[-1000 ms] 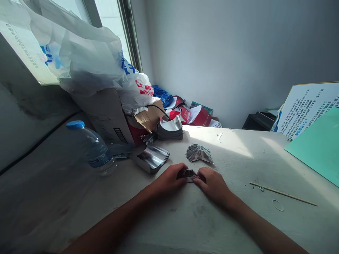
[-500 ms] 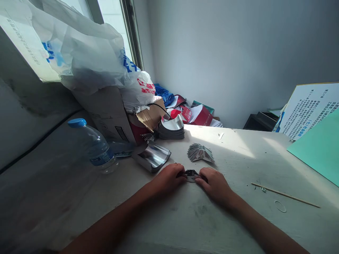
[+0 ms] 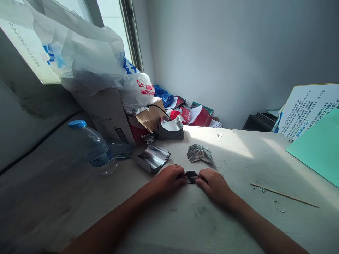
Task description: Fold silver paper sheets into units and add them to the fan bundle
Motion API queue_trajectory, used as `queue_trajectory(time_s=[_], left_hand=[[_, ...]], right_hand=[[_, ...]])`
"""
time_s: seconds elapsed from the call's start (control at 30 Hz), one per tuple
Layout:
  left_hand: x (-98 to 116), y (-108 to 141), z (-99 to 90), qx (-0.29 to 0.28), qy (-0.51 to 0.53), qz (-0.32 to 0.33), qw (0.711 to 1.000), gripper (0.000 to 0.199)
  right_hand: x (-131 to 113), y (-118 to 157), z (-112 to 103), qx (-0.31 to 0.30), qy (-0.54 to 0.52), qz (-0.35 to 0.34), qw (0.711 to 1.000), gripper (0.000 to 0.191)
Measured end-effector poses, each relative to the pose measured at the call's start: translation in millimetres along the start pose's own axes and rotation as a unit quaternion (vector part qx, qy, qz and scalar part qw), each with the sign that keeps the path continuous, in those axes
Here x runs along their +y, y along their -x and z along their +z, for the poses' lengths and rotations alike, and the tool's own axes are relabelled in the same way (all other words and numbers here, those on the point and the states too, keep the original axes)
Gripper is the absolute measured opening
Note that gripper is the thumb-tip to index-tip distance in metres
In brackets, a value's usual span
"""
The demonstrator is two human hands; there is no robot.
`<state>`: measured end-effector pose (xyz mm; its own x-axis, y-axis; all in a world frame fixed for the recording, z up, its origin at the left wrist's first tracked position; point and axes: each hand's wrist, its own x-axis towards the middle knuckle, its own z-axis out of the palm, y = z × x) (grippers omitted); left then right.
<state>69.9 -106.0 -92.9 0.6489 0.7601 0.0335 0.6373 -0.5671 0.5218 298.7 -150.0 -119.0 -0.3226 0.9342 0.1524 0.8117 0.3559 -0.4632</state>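
A small folded metallic sheet [image 3: 191,177] lies low over the table between my two hands. My left hand [image 3: 172,177] is closed on its left end, and my right hand [image 3: 212,180] pinches its right end. The fingertips partly hide both ends. Just beyond the hands sits a fanned bundle of folded silvery pieces [image 3: 200,154]. To the left of it rests a stack of curved shiny sheets [image 3: 153,157], close to my left hand.
A water bottle [image 3: 99,151] stands at the left beside a box [image 3: 106,113] under plastic bags [image 3: 92,53]. More curved sheets [image 3: 171,130] are stacked behind. A thin stick [image 3: 284,194] and a rubber band [image 3: 279,206] lie right; a green sheet [image 3: 317,148] juts in.
The metallic piece between my hands has tilted or bent slightly, showing more of its dark face. Both hands keep their hold in nearly the same place.
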Motion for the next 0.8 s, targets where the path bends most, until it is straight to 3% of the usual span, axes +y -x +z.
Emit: queue_trajectory(time_s=[0.37, 0.8], left_hand=[[1.2, -0.8, 0.8, -0.001, -0.009, -0.011, 1.000, 0.013], [3.8, 1.9, -1.2, -0.003, -0.026, 0.025, 0.999, 0.011]], right_hand=[[2.6, -0.2, -1.4, -0.010, -0.010, -0.010, 1.000, 0.020], [4.2, 1.3, -2.5, -0.017, -0.020, -0.010, 1.000, 0.017]])
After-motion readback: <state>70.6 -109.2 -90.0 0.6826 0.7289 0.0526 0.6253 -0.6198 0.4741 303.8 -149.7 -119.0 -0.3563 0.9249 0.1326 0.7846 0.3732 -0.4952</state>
